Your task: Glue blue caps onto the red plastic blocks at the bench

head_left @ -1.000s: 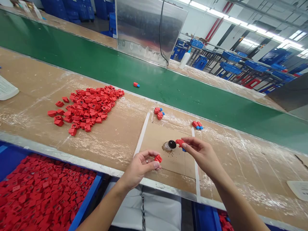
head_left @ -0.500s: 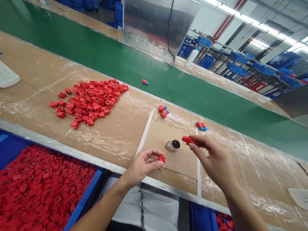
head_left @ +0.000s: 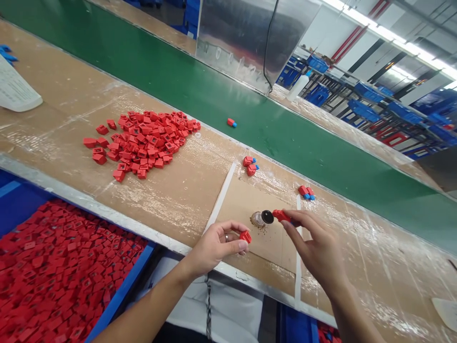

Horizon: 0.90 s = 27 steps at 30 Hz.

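My left hand (head_left: 214, 247) pinches a small red plastic piece (head_left: 245, 236) between thumb and forefinger, just above the near edge of the cardboard-covered bench (head_left: 185, 190). My right hand (head_left: 317, 247) holds another red piece (head_left: 281, 216) at its fingertips, touching or right beside a small round black-capped part (head_left: 263, 218) that stands on the cardboard. A heap of loose red pieces (head_left: 143, 140) lies to the left on the bench.
Two pairs of red-and-blue assembled parts (head_left: 250, 166) (head_left: 306, 192) lie behind my hands. One more (head_left: 231, 123) rides the green conveyor belt (head_left: 214, 100). A blue bin of red pieces (head_left: 53, 267) sits at lower left. A metal hood (head_left: 246, 38) stands beyond the belt.
My right hand has brought its red piece down and left, close against the black-capped part. My left hand keeps its pinch on the other piece. The view has shifted left and down.
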Tool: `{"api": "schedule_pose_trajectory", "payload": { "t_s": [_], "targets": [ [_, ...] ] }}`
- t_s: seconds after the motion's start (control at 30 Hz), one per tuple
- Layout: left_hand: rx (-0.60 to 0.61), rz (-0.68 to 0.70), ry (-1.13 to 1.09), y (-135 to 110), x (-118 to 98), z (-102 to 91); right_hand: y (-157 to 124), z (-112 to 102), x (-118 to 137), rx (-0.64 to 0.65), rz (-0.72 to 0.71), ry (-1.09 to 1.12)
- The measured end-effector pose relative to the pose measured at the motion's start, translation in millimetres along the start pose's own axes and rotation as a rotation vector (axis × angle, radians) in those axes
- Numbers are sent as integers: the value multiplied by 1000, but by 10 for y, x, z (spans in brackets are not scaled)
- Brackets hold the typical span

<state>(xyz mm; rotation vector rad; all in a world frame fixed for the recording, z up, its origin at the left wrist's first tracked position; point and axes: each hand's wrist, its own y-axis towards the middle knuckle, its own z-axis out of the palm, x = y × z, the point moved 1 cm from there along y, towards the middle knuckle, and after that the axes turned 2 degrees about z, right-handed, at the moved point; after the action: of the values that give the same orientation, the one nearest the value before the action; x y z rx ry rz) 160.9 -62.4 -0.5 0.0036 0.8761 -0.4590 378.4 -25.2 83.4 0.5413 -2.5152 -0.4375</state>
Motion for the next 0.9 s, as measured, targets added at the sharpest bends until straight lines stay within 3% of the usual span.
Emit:
{"api": "schedule_pose_trajectory", "payload": {
  "t_s": [0.07,0.3,0.43,0.6,0.77,0.9],
  "targets": [
    [-1,2,7,1,9,-3,-4,6,-7,20,-6,3],
    [-3,9,5,0,7,-2,-12,-64,5,-88,0,-53],
    [-5,5,9,-10,-8,7,-35,25,-33,16,-44,-26],
    [-3,5,4,-12,-16,12,13,-15,-26,36,-54,-69],
    [3,1,-4,-10,-16,11,44,-86,-6,-111,-58,-87],
    [10,5,-4,-15,-3,3,38,-23,-36,91,-110,-100]
  ]
}}
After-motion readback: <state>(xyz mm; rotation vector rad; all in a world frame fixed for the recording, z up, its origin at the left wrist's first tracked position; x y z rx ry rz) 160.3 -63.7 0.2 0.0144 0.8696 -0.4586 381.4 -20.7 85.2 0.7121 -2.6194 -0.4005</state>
